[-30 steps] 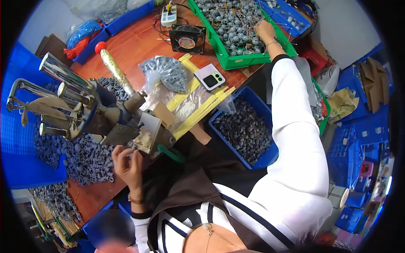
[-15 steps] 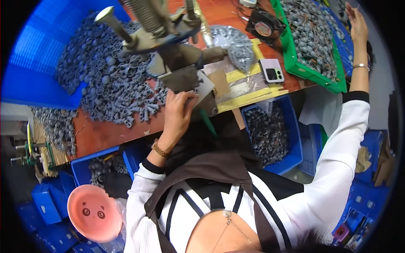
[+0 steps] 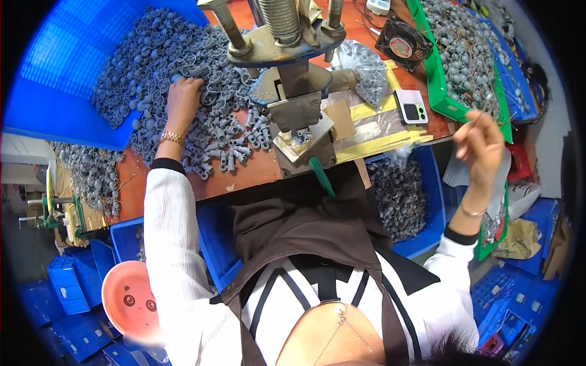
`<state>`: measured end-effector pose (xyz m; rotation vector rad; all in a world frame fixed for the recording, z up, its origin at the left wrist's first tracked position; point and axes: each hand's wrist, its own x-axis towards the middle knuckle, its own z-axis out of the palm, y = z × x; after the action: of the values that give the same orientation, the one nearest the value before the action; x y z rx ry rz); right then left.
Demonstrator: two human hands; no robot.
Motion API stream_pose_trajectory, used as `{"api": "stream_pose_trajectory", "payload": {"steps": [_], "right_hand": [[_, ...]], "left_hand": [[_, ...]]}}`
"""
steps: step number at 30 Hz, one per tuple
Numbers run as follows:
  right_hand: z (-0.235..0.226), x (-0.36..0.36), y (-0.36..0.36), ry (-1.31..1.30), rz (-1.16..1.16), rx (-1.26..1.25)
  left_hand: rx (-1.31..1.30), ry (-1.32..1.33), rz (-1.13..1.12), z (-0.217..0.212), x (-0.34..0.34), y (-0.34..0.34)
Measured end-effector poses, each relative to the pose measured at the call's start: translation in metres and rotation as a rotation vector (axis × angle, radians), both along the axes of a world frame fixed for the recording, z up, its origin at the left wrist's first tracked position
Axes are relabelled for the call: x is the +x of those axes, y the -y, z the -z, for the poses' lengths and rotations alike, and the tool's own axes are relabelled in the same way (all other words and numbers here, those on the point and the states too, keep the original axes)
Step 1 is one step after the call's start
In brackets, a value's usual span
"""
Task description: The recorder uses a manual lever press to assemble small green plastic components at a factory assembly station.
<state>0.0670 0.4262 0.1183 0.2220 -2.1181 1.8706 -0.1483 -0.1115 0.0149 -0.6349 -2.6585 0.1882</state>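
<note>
- Head view: my left hand, fingers curled, digs into the grey rubber caps heaped at upper left of the surface; I'd better pinch just one cap.
- My right hand, at right, pinches a thin wire lead near the green tray; keep it straight.
- The hand press stands upper centre, between them.

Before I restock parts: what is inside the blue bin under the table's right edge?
The blue bin holds a heap of small grey parts. The table edge covers its far end; its bottom is buried.
</note>
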Motion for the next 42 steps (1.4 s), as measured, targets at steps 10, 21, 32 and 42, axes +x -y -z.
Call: {"api": "stream_pose_trajectory", "payload": {"steps": [10,21,32,42], "right_hand": [[0.054,0.01,0.099,0.339,-0.28,-0.039],[0.085,0.016,0.124,0.257,-0.198,0.046],[0.118,0.034,0.173,0.07,-0.163,0.039],[0.11,0.039,0.177,0.065,-0.02,0.245]], "left_hand": [[0.031,-0.098,0.046,0.014,0.0,0.0],[0.131,0.066,-0.013,0.018,-0.026,0.002],[1.552,0.519,-0.07,-0.032,0.148,-0.086],[1.547,0.911,0.147,-0.007,0.229,-0.179]]}}
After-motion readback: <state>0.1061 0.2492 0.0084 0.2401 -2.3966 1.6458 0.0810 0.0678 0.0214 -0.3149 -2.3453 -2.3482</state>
